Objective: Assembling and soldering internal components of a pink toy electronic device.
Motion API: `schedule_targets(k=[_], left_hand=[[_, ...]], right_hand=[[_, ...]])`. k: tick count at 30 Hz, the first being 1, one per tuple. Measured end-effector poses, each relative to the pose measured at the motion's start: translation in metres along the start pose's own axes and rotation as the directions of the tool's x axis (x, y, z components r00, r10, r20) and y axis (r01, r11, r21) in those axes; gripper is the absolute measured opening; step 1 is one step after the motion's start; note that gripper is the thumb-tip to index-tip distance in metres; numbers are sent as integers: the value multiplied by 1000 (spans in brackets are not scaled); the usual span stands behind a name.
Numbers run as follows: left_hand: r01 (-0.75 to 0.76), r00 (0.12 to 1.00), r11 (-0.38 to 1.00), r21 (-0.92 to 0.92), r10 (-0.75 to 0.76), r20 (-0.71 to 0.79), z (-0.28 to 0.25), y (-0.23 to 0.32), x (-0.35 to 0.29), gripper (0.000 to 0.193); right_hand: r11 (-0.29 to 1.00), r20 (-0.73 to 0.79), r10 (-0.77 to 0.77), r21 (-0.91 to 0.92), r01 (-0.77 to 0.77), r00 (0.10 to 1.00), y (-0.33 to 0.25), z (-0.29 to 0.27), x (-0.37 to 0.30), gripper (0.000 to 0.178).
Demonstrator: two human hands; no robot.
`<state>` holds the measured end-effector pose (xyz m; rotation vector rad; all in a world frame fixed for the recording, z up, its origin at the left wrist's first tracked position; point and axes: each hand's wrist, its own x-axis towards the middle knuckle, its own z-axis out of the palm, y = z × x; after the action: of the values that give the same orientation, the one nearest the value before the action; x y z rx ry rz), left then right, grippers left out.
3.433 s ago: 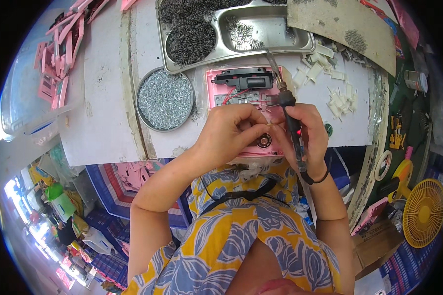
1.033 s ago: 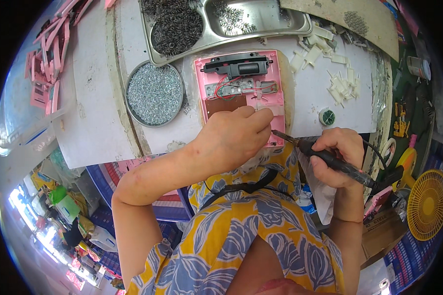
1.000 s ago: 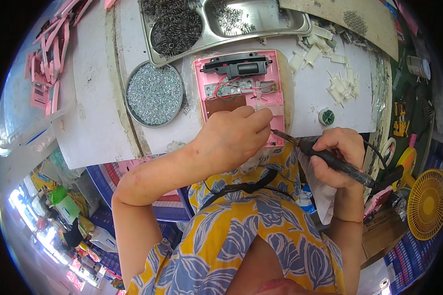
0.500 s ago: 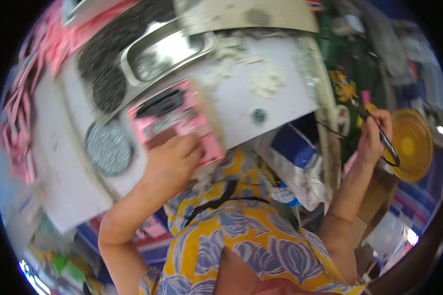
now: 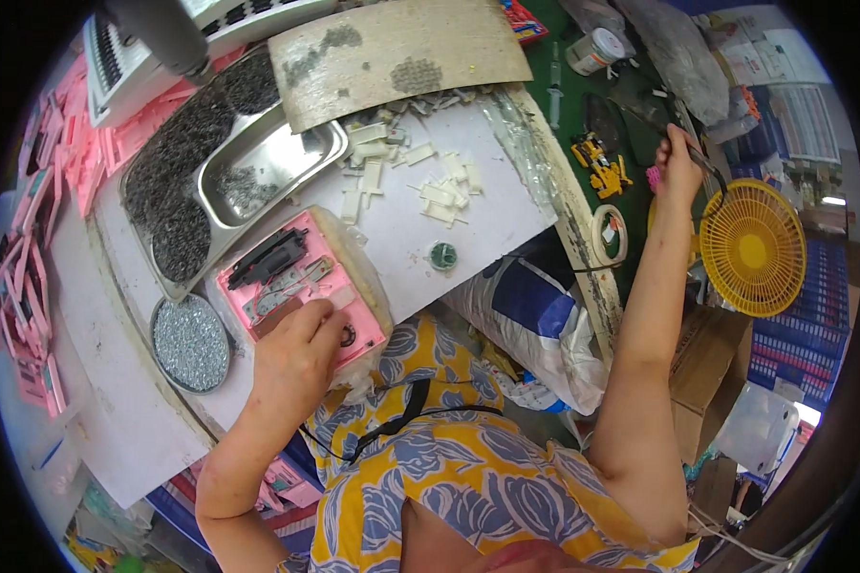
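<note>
My left hand [image 5: 301,358] rests on a pink plastic casing [image 5: 361,320], its fingers bent and pressed down inside it; the fingertips are partly hidden. In the casing lie a black part [image 5: 269,258] and a metal plate with thin wires [image 5: 291,289]. The casing sits on a pale, plastic-covered pad [image 5: 354,250] at the table's near edge. Out to the right, my right hand [image 5: 677,172] is closed round a slim black soldering iron [image 5: 705,164] with a cord, over the green surface.
Ahead are a steel tray [image 5: 337,143] beside dark small parts [image 5: 177,162], white plastic pieces [image 5: 444,196] and a small green-filled pot [image 5: 442,255]. A dish of silvery screws [image 5: 191,344] stands left. Rightward are yellow parts [image 5: 599,167], a tape roll [image 5: 609,236] and a yellow basket [image 5: 753,248].
My right hand has moved farther up and left with the soldering iron. My left hand stays on the casing. The whole view has shifted, and now looks sharper.
</note>
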<state>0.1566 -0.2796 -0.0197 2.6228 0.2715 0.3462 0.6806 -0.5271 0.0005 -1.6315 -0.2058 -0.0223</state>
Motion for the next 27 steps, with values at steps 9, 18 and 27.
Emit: schedule_targets(k=[9,18,27], left_hand=[[167,975,969,-184,-190,-117,11,-2,-10,10],[231,957,901,-366,-279,-83,-1,0,-28,26],[62,964,990,123,-27,-266,-14,-16,11,31]], right_hand=[[619,519,292,538,-572,804,-19,26,-128,32],[672,957,-289,208,711,-7,-47,166,-321,32],[621,952,-190,-72,780,240,-51,163,-351,29]])
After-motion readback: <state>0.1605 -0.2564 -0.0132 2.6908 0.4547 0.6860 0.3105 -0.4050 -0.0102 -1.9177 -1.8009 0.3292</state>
